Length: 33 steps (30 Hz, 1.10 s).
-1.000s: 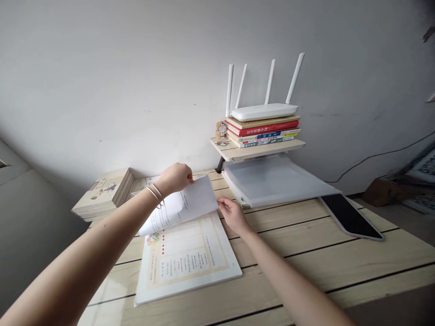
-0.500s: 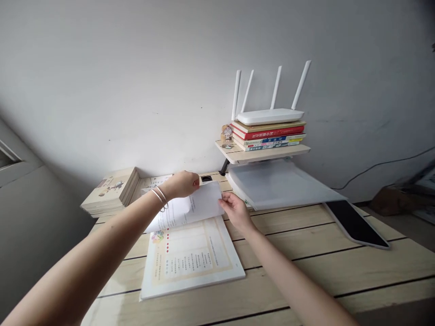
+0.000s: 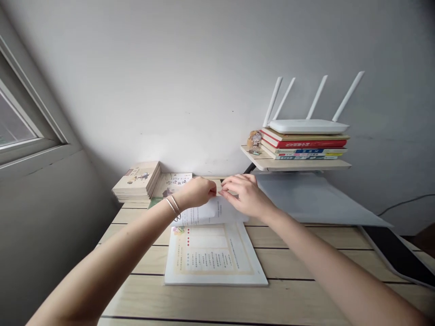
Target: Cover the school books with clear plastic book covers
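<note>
An open book (image 3: 214, 258) with a printed yellow-framed page lies flat on the wooden table (image 3: 306, 253). A white page (image 3: 210, 213) is lifted and curled back at the book's far end. My left hand (image 3: 199, 192), with bracelets on the wrist, pinches the top edge of that page. My right hand (image 3: 243, 194) meets it at the same edge, fingers closed on the paper. The two hands nearly touch above the book's far edge.
A stack of tan books (image 3: 137, 181) and a flat book (image 3: 173, 183) lie at the back left. A small shelf (image 3: 299, 164) carries stacked books (image 3: 304, 147) and a white router (image 3: 307, 125). Translucent folders (image 3: 316, 199) and a dark tablet (image 3: 397, 256) lie right. A window (image 3: 20, 127) is left.
My right hand has risen from the page's right side to its top edge beside my left hand. The page is folded further back. The view has swung left, showing the window.
</note>
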Tool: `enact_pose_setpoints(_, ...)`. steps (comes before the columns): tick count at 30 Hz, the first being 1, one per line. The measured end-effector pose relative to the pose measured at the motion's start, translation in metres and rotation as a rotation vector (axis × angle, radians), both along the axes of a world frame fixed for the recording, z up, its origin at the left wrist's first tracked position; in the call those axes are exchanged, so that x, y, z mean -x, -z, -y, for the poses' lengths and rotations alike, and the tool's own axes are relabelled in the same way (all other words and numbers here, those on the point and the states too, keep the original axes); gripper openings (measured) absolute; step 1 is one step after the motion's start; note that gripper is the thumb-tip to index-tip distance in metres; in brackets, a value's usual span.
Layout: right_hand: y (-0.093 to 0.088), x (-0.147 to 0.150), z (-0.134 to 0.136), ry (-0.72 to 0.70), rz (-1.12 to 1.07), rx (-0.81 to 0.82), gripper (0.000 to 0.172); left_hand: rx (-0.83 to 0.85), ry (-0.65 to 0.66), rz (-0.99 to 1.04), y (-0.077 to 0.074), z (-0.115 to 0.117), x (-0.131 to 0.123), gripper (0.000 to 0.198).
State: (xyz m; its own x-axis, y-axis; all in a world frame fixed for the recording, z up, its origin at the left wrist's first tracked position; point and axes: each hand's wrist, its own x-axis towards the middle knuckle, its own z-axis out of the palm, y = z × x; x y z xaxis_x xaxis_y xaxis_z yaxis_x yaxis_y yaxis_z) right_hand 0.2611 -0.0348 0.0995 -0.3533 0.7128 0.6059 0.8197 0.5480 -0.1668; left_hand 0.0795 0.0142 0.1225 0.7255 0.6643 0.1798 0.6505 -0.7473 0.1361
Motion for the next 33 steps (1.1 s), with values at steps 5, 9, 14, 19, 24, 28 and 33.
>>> enact_pose_setpoints(5,-0.01,0.005,-0.02,-0.1,0.025,0.327,0.022,0.049,-0.003,0.041,0.005,0.002,0.009,0.02)
enact_pose_setpoints(9,-0.014,-0.003,-0.035,-0.098,0.007,0.652,0.019,0.123,-0.007,0.07,0.007,0.008,0.018,0.02)
enact_pose_setpoints(14,-0.018,-0.016,-0.04,-0.189,0.023,0.883,0.018,0.105,0.022,0.005,0.014,0.013,0.021,0.012)
enact_pose_setpoints(19,-0.01,-0.033,-0.04,-0.213,0.059,0.887,0.014,-0.011,0.095,-0.045,0.022,0.021,0.017,0.013)
enact_pose_setpoints(24,-0.006,-0.056,-0.039,-0.203,0.076,0.93,0.013,-0.063,0.129,-0.011,0.023,0.029,0.018,0.017)
enact_pose_setpoints(28,-0.011,-0.047,-0.032,-0.282,0.027,0.931,0.015,-0.117,0.143,0.015,0.027,0.031,0.017,0.016)
enact_pose_setpoints(33,-0.009,-0.005,-0.03,-0.327,0.044,0.794,0.021,-0.207,0.132,0.091,0.029,0.037,0.019,0.016)
